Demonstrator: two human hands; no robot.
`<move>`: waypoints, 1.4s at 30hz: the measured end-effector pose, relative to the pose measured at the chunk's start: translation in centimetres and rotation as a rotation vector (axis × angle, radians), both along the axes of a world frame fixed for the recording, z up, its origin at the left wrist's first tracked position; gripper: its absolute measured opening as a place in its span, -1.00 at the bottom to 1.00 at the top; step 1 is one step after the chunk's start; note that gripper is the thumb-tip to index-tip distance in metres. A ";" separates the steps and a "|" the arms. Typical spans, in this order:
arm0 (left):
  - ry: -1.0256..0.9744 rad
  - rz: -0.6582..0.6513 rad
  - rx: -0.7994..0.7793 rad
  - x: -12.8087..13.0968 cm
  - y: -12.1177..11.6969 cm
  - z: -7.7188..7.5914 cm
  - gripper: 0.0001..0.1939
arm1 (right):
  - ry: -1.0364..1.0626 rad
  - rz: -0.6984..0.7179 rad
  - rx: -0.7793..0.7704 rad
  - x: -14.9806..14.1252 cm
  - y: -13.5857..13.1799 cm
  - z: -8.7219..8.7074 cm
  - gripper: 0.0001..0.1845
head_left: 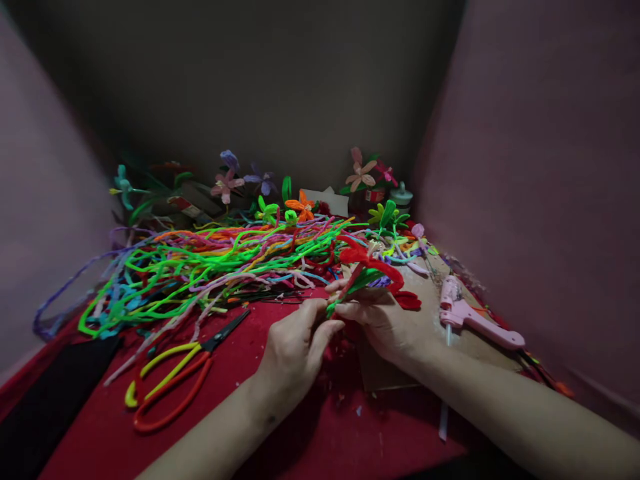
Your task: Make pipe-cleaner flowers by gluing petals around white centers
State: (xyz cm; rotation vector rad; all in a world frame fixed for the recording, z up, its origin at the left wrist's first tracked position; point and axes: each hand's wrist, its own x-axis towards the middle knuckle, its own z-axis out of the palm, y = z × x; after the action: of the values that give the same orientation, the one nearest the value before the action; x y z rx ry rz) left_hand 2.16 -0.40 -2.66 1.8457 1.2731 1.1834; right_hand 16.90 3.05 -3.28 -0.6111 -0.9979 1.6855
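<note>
A red pipe-cleaner flower (373,267) with green at its base is held between both hands over the red-covered table. My left hand (303,340) pinches the green lower end of the flower between thumb and fingers. From the other side, my right hand (383,323) is closed around the base, just below the red petals. The fingertips of the two hands almost meet there. Fingers hide part of the stem. Scissors (175,377) with one yellow and one red handle lie to the left of my left hand.
Many coloured pipe cleaners (215,260) spread across the table's back half. A pink glue gun (475,317) rests on a brown board (390,370) at right. Finished flowers (227,183) stand along the back wall. A black strip (60,393) lies front left.
</note>
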 end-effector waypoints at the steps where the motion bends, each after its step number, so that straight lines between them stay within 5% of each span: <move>1: 0.066 0.011 0.082 -0.2 0.0 -0.3 -0.84 | -0.010 -0.018 0.015 0.0 -0.1 -0.1 -0.73; 5: 0.154 0.032 0.208 -0.7 0.3 -1.2 -0.84 | -0.133 -0.059 0.114 0.0 -0.3 0.1 -0.75; 11: 0.098 0.050 0.143 -0.5 0.3 -0.2 -0.87 | -0.286 -0.049 0.213 -0.1 -0.2 1.0 -0.81; 17: -0.065 0.068 -0.056 -0.1 0.1 0.5 -0.85 | -0.316 -0.012 0.283 0.1 -0.1 0.6 -0.82; 23: -0.390 -0.054 -0.398 0.3 0.1 0.7 -0.82 | -0.308 -0.025 0.243 0.3 -0.3 0.5 -0.85; 35: -0.842 -0.378 -0.797 0.0 0.4 1.0 -0.89 | -0.149 0.071 0.176 0.4 -0.1 -0.3 -0.82; 42: -0.859 -0.431 -0.854 0.0 0.4 0.8 -0.91 | -0.071 0.090 0.165 0.4 -0.1 -0.5 -0.81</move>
State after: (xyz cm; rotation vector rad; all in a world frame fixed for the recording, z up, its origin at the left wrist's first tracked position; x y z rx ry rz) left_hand 2.13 0.05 -1.86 0.7625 0.6480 0.8243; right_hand 17.29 2.95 -3.74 -0.5267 -1.2178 1.6488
